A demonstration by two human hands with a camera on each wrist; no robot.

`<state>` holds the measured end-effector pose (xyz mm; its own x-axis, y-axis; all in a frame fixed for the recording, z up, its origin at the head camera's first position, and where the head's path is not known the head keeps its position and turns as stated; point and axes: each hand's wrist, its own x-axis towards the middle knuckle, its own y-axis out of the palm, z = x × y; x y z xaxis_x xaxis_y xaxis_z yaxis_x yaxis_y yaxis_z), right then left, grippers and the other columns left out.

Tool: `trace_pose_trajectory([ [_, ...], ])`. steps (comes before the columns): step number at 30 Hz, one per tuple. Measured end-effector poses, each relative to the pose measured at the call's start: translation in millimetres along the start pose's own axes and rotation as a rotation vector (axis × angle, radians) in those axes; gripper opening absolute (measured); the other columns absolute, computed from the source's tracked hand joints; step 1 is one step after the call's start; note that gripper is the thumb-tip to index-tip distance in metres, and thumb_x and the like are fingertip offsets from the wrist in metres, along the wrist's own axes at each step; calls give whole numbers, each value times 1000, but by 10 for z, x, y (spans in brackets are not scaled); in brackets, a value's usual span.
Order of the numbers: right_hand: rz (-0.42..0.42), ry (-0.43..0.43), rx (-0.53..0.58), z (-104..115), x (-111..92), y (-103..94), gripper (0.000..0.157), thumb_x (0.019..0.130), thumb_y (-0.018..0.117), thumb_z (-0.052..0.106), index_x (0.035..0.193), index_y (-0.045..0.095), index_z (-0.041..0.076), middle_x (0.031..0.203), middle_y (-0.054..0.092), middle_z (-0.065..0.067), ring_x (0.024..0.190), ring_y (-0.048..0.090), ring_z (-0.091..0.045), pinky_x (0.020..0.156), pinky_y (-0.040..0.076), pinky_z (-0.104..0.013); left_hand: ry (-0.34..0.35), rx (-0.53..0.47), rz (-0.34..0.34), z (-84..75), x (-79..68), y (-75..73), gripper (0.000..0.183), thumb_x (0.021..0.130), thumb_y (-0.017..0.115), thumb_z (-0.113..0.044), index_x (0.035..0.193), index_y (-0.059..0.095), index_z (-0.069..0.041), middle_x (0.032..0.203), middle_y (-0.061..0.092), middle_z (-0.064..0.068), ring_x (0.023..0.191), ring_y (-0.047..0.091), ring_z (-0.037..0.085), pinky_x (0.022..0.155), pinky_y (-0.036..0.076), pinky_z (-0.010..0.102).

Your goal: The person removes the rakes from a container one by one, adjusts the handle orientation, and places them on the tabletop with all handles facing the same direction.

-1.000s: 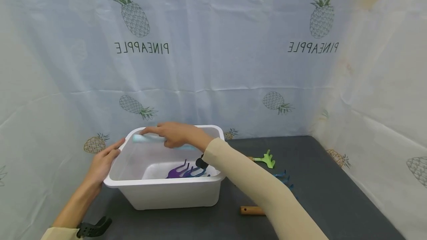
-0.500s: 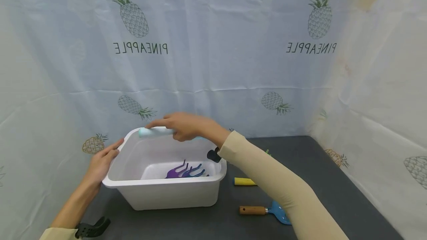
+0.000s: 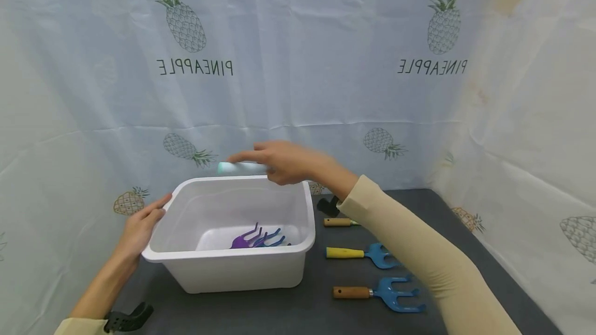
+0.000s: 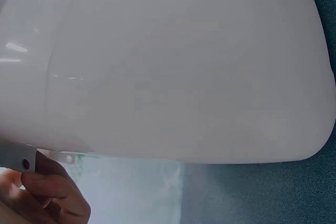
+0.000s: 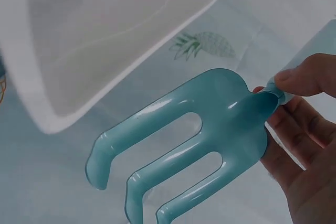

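Raised since earlier: one hand cultivator [image 5: 212, 114], in the right hand's grip [image 3: 293, 162], at twelve o'clock of the basin [image 3: 242, 273]; only the right wrist view shows its three tines. Left hand's grip [image 3: 143, 227] clasps the basin at nine.

A white tub [image 3: 233, 274] is borne by the dark table [image 3: 242, 310]. Toward the table's right edge, three tools [image 3: 349, 253] are laid.

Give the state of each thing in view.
White tub: upright, open-topped.
Teal fork: held aloft in right grip.
Left grip: holding tub.
Purple fork: inside tub, partly hidden.
Blue fork: inside tub, partly hidden.
Yellow-handled fork: lying on table.
Front wooden-handled fork: lying on table.
Rear wooden-handled tool: lying on table, partly hidden.
Curtain: hanging, creased.
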<state>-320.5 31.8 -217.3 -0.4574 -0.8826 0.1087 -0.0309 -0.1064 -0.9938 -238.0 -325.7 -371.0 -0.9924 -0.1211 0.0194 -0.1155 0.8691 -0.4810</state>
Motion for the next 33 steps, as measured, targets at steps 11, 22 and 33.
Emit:
trace_pose_trajectory([
  [11, -52, 34, -43, -260, -466, -73, 74, 94, 59, 0, 155, 44, 38, 116, 63, -3, 86, 52, -20, 72, 46, -30, -2, 2, 7, 9, 2, -4, 58, 112, 31, -39, 163, 28, -12, 167, 26, 26, 89, 53, -23, 75, 56, 19],
  [22, -40, 166, -53, -492, -906, 57, 78, 92, 60, -6, 154, 46, 38, 112, 62, -4, 89, 54, -21, 74, 50, -31, -20, -15, 4, 8, -5, 4, 59, 112, 32, -39, 163, 28, -11, 167, 25, 26, 88, 54, -21, 74, 57, 20],
  [33, -35, 220, -80, -859, -1409, 198, 78, 88, 66, -8, 154, 48, 31, 119, 67, -10, 89, 60, -22, 78, 56, -41, 12, 19, 12, 19, -17, 7, 58, 113, 30, -39, 164, 26, -14, 168, 24, 25, 93, 48, -24, 75, 55, 17],
])
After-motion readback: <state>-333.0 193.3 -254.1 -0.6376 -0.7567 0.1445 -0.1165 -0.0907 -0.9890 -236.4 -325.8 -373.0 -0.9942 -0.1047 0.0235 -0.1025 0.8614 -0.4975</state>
